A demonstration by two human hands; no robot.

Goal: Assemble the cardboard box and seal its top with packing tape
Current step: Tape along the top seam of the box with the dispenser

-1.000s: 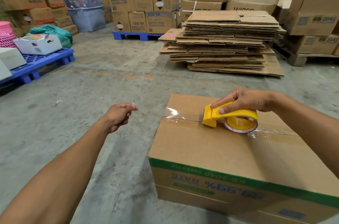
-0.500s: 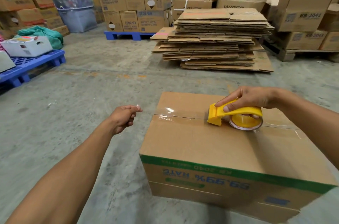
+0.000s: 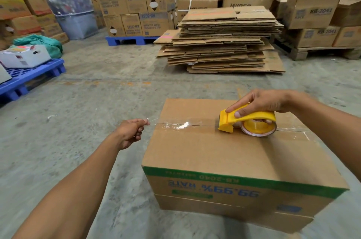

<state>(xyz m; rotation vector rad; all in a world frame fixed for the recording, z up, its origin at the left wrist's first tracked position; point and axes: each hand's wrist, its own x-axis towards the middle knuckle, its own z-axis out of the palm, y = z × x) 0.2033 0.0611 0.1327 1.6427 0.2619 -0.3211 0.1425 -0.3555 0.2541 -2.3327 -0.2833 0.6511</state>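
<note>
On the concrete floor, near side of the flattened-carton stack (image 3: pixel 220 41): cardboard box (image 3: pixel 224 156), flaps closed, printed side facing the camera upside down.
Landmark: cardboard box; all places below told against it.
Seam: centre join of the two top flaps, running left to right across the box top.
Packing tape (image 3: pixel 175 124): clear strip along the seam, glinting near the left edge, its free end drawn past that edge into the air.
Left hand (image 3: pixel 130 133): just off the box's left edge, fingers pinched shut on the free tape end, apparently pulling it taut.
Right hand (image 3: pixel 259 102): over the seam toward the box's right side, closed around the tape dispenser, forefinger laid along its top.
Tape dispenser (image 3: pixel 246 120): yellow plastic, roll at its rear, cutter end pointing left, resting on the seam.
Handling, box: stiff corrugated board, probably light if empty; contents unknown, so weight not certain; top flaps likely to give under hard pressing mid-panel; best held by bottom edges or opposite corners.
Handling, tape: thin, limp, sticky on one side, prone to folding onto itself or wrinkling when slack; best held at the very end, kept in tension.
Handling, dispenser: rigid, easy to grip over the arch; cutter end probably toothed, worth keeping fingertips clear of.
Progress: box assembled, top seam partly taped, left overhang not yet pressed down the side.
</note>
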